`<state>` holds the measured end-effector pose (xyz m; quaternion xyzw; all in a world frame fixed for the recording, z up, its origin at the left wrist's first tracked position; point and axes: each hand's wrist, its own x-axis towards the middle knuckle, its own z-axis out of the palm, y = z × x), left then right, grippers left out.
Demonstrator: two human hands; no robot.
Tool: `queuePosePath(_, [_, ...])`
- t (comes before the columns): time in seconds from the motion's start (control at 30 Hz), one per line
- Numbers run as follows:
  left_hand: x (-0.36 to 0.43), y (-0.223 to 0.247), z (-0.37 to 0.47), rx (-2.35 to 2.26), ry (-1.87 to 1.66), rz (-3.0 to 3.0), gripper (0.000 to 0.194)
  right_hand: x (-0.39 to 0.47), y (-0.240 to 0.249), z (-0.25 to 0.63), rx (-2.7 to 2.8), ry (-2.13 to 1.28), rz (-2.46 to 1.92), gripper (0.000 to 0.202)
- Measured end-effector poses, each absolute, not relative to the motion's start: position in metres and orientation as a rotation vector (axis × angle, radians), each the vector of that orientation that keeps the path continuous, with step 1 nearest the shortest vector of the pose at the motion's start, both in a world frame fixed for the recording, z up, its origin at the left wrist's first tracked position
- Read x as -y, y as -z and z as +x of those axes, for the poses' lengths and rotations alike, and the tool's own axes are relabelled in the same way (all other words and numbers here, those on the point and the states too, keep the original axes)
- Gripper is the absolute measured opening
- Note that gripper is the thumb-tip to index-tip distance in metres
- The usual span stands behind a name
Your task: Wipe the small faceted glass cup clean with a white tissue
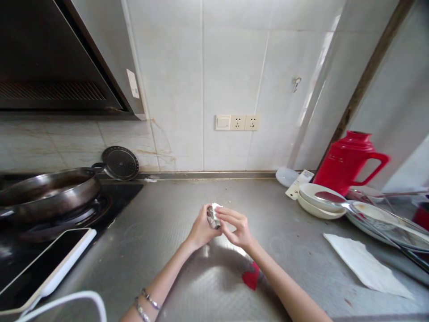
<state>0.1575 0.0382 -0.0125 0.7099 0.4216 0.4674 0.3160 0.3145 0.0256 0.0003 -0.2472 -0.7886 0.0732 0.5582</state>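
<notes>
My left hand [200,229] is closed round a small, shiny, rounded thing that looks like glass or metal [211,218]; its exact kind does not show. A crumpled white piece of tissue [216,210] lies against its top side. My right hand [237,227] presses that tissue with the fingertips, thumb and fingers brought together. Both hands meet above the middle of the steel counter [174,210]. Fingers cover much of the held thing.
At left, a pan [50,192] sits on the black stove, with a phone on a white power bank [50,264] in front. A red thermos [345,163], stacked bowls [320,201], plates with utensils and a white paper towel [367,264] stand or lie at right.
</notes>
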Motion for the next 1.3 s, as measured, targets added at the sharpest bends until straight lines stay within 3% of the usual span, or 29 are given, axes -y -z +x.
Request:
queuePosePath(0.13, [-0.0367, 0.0135, 0.1575, -1.052, -1.218, 1.941, 0.057, -0.0247, 0.0009, 0.3091, 1.97, -0.171, -0.521, 0.03])
queuePosePath(0.4, [-0.0402, 0.0159, 0.1587, -1.14, -1.208, 1.806, 0.075, -0.0321, 0.0, 0.3157, 1.794, -0.246, -0.754, 0.031])
queuePosePath(0.67, [-0.0415, 0.0192, 0.1563, -1.075, -1.246, 1.897, 0.048, -0.0271, 0.0055, 0.306, 2.012, -0.118, -0.504, 0.031])
queuePosePath(0.83, [-0.0402, 0.019, 0.1596, -1.101, -1.22, 1.839, 0.066, -0.0298, 0.0034, 0.3106, 1.905, -0.126, -0.644, 0.031])
queuePosePath(1.07, [-0.0398, 0.0135, 0.1582, -1.118, -1.209, 1.817, 0.061, -0.0263, 0.0032, 0.312, 1.942, -0.106, -0.547, 0.03])
queuePosePath(1.3, [-0.0427, 0.0124, 0.1584, -0.996, -1.19, 1.622, 0.078, -0.0318, 0.0019, 0.3067, 1.669, -0.419, -0.848, 0.032])
